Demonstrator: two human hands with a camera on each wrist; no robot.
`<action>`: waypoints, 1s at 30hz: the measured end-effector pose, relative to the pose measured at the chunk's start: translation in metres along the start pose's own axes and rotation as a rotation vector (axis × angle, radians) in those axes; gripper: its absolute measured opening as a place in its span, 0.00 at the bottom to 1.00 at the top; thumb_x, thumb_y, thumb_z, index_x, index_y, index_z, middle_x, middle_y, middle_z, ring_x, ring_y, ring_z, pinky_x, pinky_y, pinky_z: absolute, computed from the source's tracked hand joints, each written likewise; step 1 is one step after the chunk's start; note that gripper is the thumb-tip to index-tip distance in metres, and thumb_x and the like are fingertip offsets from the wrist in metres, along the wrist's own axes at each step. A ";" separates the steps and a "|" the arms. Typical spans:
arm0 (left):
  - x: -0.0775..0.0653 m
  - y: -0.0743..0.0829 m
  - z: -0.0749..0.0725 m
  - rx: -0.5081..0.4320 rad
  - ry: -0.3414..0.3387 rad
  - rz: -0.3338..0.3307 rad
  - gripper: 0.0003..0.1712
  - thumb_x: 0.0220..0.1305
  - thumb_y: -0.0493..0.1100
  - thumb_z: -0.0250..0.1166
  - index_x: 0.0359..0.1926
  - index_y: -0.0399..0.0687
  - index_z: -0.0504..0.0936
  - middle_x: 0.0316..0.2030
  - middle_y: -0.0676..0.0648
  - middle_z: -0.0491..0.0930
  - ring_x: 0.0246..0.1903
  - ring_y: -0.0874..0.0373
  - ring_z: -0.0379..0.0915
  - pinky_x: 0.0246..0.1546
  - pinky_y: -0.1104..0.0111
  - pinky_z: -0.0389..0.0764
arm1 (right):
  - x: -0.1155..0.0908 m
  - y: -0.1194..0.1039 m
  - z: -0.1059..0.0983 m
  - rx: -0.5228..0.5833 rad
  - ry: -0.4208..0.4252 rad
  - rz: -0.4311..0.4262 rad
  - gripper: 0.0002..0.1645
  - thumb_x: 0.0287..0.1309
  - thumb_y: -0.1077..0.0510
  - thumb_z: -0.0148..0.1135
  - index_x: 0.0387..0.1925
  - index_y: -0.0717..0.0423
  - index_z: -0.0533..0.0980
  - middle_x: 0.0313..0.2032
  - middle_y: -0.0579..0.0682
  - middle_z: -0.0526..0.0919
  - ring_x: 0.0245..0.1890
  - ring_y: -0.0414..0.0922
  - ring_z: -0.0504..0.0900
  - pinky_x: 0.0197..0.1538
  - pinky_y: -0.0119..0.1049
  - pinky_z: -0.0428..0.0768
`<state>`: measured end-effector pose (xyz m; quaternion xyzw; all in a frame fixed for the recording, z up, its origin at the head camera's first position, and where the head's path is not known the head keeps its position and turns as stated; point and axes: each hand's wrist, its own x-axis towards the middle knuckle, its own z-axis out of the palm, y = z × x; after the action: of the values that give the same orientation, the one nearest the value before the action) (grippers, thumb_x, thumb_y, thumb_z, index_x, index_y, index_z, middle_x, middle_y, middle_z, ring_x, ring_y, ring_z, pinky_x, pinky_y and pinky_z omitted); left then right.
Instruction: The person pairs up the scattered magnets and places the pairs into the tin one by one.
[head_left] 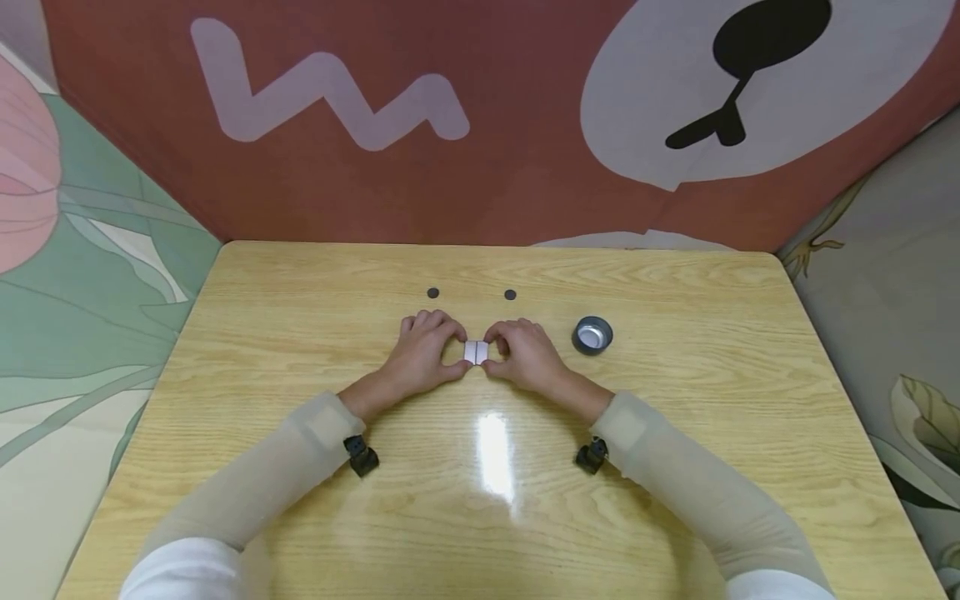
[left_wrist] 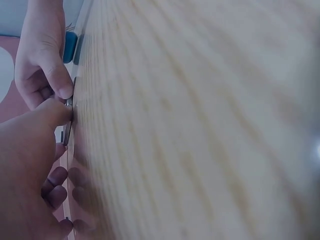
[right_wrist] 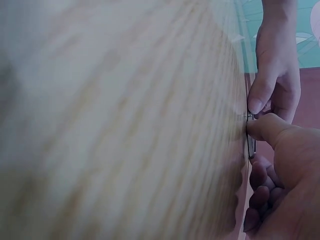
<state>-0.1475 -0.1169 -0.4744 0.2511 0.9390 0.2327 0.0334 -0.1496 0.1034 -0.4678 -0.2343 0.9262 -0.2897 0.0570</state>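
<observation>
A small white flat piece (head_left: 470, 353), marked by a dark line down its middle, lies between the two hands at the centre of the table. Whether it is one piece or two side by side, I cannot tell. My left hand (head_left: 427, 357) pinches its left side between thumb and forefinger. On the right side, my right hand (head_left: 527, 357) pinches it the same way. Both wrist views show it edge-on as a thin strip (right_wrist: 251, 142) low at the tabletop, partly covered by the thumbs.
Two small dark discs, a left disc (head_left: 432, 292) and a right disc (head_left: 510, 294), lie beyond the hands. A round dark container (head_left: 592, 351) with a silvery inside stands right of my right hand. The wooden table (head_left: 420, 525) meets a red patterned backdrop (head_left: 517, 183) behind.
</observation>
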 end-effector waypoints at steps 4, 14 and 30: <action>0.001 0.001 -0.001 -0.002 -0.013 -0.005 0.22 0.61 0.57 0.72 0.50 0.51 0.82 0.52 0.48 0.76 0.51 0.49 0.66 0.61 0.47 0.59 | -0.001 0.000 -0.001 0.002 -0.001 0.000 0.20 0.52 0.53 0.78 0.44 0.56 0.82 0.25 0.44 0.74 0.30 0.45 0.69 0.45 0.43 0.68; 0.004 0.003 0.001 -0.003 -0.020 0.009 0.25 0.60 0.59 0.73 0.53 0.52 0.82 0.53 0.48 0.76 0.50 0.50 0.65 0.59 0.49 0.59 | -0.001 0.001 -0.002 0.000 0.002 -0.004 0.20 0.53 0.52 0.80 0.45 0.55 0.84 0.24 0.43 0.75 0.30 0.45 0.70 0.44 0.42 0.67; 0.007 0.006 0.001 -0.019 -0.017 0.019 0.24 0.60 0.57 0.75 0.53 0.52 0.84 0.49 0.50 0.79 0.49 0.52 0.68 0.57 0.49 0.61 | -0.002 0.002 -0.010 0.008 0.023 -0.026 0.28 0.47 0.46 0.82 0.49 0.54 0.84 0.36 0.47 0.82 0.38 0.45 0.75 0.46 0.42 0.72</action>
<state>-0.1504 -0.1085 -0.4725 0.2617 0.9340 0.2398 0.0415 -0.1507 0.1111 -0.4613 -0.2430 0.9224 -0.2969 0.0436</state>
